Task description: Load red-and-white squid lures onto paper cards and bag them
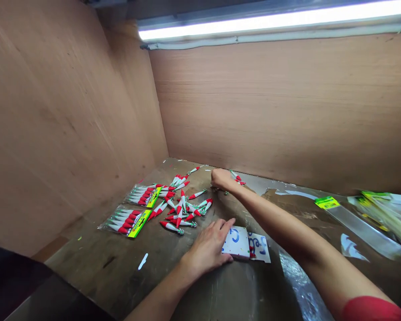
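Note:
My left hand [213,243] grips a small white block with blue lettering [236,243], thumb on its near edge and fingers on its far edge. A white card with blue writing [261,248] pokes out beyond the block, with a bit of red beside it. Farther back, my right hand [222,179] is closed low over the table, its fingertips hidden from view. Just right of it lie a few red-and-white squid jigs [236,176]. A loose pile of the same jigs with green hooks [182,209] is spread left of my hands.
Two filled clear packs with yellow-green header cards [138,224] lie at the left. On the right are an unfilled clear bag [364,227] and a stack of similar bags [387,216]. Wooden panels [270,111] enclose the table's back and left, under a tube light [270,22].

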`<state>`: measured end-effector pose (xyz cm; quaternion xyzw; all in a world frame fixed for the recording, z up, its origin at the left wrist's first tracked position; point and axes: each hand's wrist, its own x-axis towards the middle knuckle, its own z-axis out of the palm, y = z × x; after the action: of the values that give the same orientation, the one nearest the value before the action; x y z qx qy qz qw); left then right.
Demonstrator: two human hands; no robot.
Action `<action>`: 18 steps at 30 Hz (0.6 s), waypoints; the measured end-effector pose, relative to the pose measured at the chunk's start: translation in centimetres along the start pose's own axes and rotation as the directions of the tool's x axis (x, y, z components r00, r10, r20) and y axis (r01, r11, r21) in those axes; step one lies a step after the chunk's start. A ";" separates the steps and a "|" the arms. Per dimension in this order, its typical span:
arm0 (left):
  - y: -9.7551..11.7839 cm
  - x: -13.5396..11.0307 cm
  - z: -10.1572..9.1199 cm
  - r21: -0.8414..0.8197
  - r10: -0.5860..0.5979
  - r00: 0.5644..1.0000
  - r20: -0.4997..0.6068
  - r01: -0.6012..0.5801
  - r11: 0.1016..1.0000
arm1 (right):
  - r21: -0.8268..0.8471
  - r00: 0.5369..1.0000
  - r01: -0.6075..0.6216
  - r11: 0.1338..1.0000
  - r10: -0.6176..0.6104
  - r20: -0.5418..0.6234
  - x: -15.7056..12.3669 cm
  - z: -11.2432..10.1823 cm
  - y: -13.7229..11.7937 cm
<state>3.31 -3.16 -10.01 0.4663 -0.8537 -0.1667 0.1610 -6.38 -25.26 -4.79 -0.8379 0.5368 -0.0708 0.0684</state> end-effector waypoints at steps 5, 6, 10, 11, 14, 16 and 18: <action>0.2 -0.1 -0.1 -0.001 -0.016 1.000 0.022 0.016 1.000 | 0.245 0.999 0.000 0.969 -0.009 0.034 -3.9 -3.7 5.2; 0.2 -0.2 0.0 -0.007 -0.015 1.000 0.025 0.015 1.000 | 0.310 0.999 -0.005 0.951 -0.008 0.042 -5.5 -4.4 6.6; 0.1 -0.1 0.3 -0.031 0.010 1.000 0.021 -0.010 0.999 | 0.692 0.998 -0.058 0.719 0.018 0.066 -13.9 -4.9 11.6; 0.2 -0.1 0.3 -0.035 0.014 1.000 0.020 -0.013 0.999 | 0.803 0.997 -0.080 0.590 0.031 0.077 -16.2 -4.5 12.6; 0.2 0.0 0.5 -0.037 -0.004 0.999 0.037 0.005 0.999 | 0.873 0.990 -0.139 0.467 0.071 0.120 -22.9 -2.5 14.9; 0.1 0.1 0.6 -0.033 -0.024 0.998 0.057 0.026 0.999 | 0.849 0.982 -0.188 0.494 0.102 0.158 -26.6 -0.7 15.8; 0.0 0.3 0.7 -0.032 -0.027 0.997 0.066 0.029 0.999 | 0.801 0.976 -0.219 0.557 0.117 0.186 -29.3 1.0 15.9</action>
<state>2.87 -3.28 -10.57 0.4696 -0.8491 -0.1982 0.1384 -32.42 -5.18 -10.16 -0.6592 0.5163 -0.2565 0.4828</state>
